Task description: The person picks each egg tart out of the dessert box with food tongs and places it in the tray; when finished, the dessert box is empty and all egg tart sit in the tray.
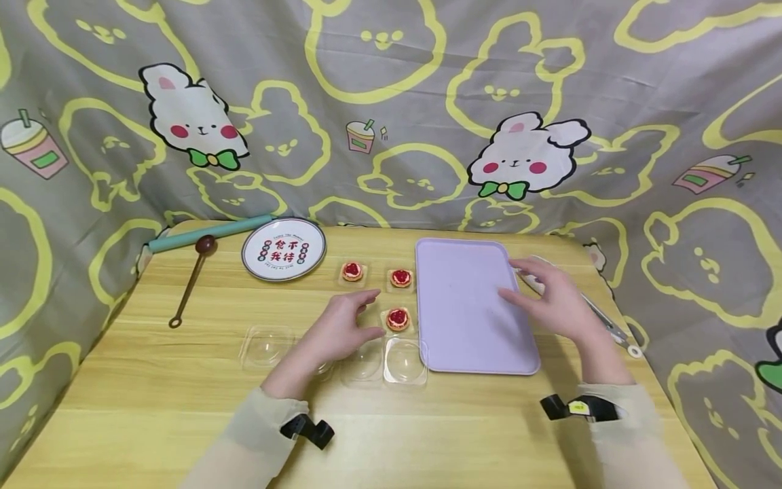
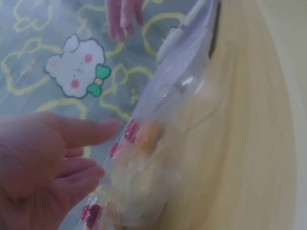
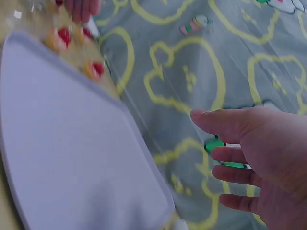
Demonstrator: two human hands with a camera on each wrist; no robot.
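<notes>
My left hand hovers above the table, holding nothing, with thumb and fingers apart. It is nearest to a small fruit tart with red topping. Two more tarts, a left one and a right one, sit farther back, each on a clear plastic base. Partly under my left forearm, several clear plastic lids stand in a row. My right hand is over the right edge of a lilac tray, its fingers spread and nothing in them, as the right wrist view also shows.
A white plate with red lettering lies at the back left. Beside it are a teal rolling pin and a brown long-handled spoon. Metal-and-white tongs lie right of the tray, partly behind my right hand. A patterned curtain hangs behind.
</notes>
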